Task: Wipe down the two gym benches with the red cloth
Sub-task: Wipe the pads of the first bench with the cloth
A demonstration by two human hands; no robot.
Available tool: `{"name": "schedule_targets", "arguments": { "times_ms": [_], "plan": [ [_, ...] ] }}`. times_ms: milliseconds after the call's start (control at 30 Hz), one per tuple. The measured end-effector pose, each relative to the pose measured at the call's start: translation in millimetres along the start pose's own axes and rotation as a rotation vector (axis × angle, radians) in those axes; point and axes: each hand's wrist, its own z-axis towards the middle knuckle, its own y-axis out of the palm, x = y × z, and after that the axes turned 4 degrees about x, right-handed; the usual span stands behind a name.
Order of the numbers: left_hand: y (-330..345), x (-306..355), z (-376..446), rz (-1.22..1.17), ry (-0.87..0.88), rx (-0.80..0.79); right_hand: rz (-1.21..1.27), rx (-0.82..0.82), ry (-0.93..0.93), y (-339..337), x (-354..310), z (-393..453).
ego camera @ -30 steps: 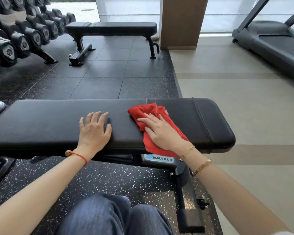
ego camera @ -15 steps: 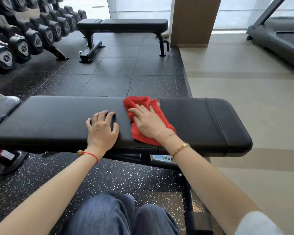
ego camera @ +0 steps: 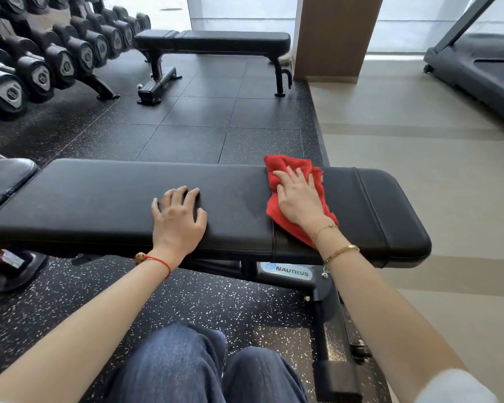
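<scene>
Dumbbells (ego camera: 41, 65), second bench (ego camera: 216, 42) behind; cloth (ego camera: 291, 181) flat under open right grip (ego camera: 298, 199); left grip (ego camera: 178, 219) open on surface (ego camera: 99, 205).

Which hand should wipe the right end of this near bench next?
The right hand, probably. It already presses flat on the red cloth, just beside the unwiped end pad of the near bench. The left hand rests bare on the pad, farther from that end.
</scene>
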Motion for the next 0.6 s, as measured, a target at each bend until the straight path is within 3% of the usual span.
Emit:
{"name": "schedule_targets", "arguments": {
  "times_ms": [200, 300, 400, 600],
  "plan": [
    [-0.7, -1.0, 0.6, 0.002, 0.006, -0.013, 0.047, -0.030, -0.268, 12.8, -30.5, -35.2],
    [0.1, -4.2, 1.6, 0.001, 0.007, -0.025, 0.068, 0.000, -0.300, 4.9, -14.8, -66.8],
    [-1.6, 0.9, 0.2, -0.043, 0.023, -0.020, 0.022, 0.061, -0.233, -6.3, 12.0, -76.8],
    [0.9, 46.3, -1.1, -0.109, 0.138, -0.041, -0.063, 0.090, 0.105, -19.7, 44.1, -24.3]
  ]
}}
